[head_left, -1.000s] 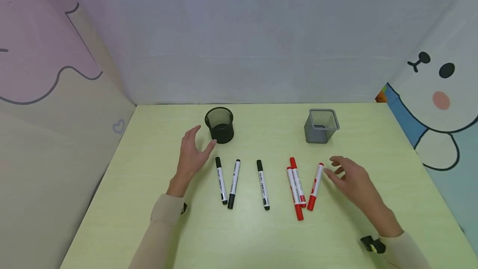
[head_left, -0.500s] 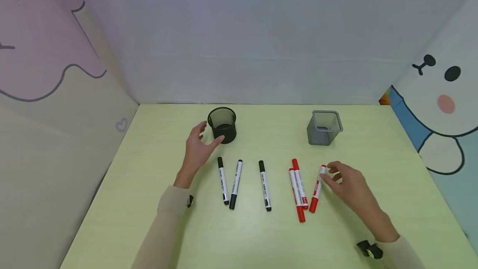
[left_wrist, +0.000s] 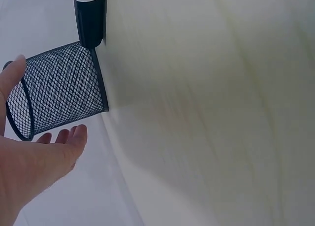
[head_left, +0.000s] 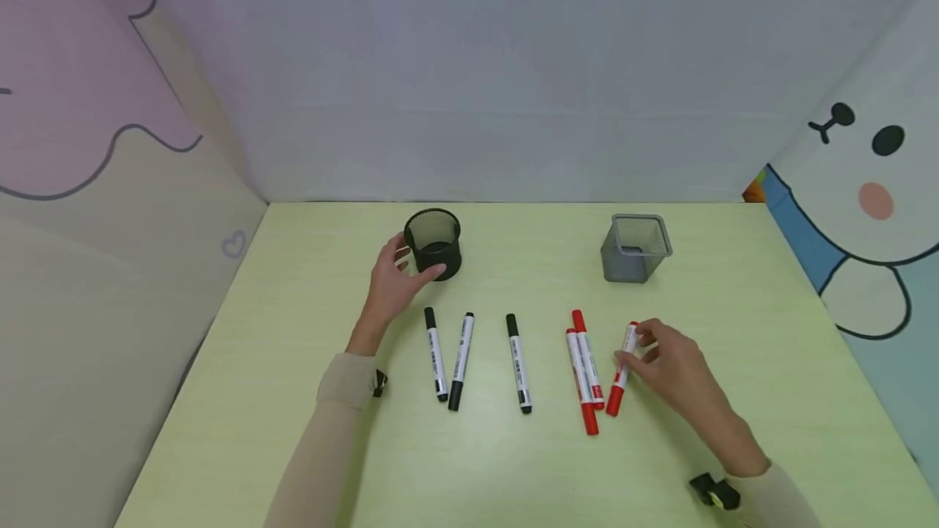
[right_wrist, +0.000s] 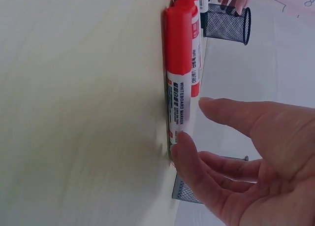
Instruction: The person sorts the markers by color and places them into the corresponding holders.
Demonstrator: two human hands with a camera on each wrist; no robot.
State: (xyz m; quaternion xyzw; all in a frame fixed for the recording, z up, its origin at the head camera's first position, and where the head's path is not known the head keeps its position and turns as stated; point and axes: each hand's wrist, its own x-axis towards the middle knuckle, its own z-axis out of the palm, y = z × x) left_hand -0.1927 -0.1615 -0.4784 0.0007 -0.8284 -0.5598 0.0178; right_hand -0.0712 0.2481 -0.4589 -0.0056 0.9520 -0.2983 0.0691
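The left hand is spread about the round black mesh cup, thumb before its near side and fingers along its left; the left wrist view shows a gap between those fingers and the mesh, and whether the thumb touches is unclear. The right hand has its thumb and fingers parted around a red marker, not closed on it: the thumb stands off, while the index fingertip overlaps the barrel, contact uncertain. That marker lies on the counter, its red cap pointing toward the person.

Just left of the right hand, two more red markers, one with its cap nearer the person and one with its cap farther off, lie side by side. Beyond the right hand stands a square grey mesh cup. Nearer the person than the left hand, and to its right, lie two black markers, a left one and a right one; a third black marker lies between the hands.
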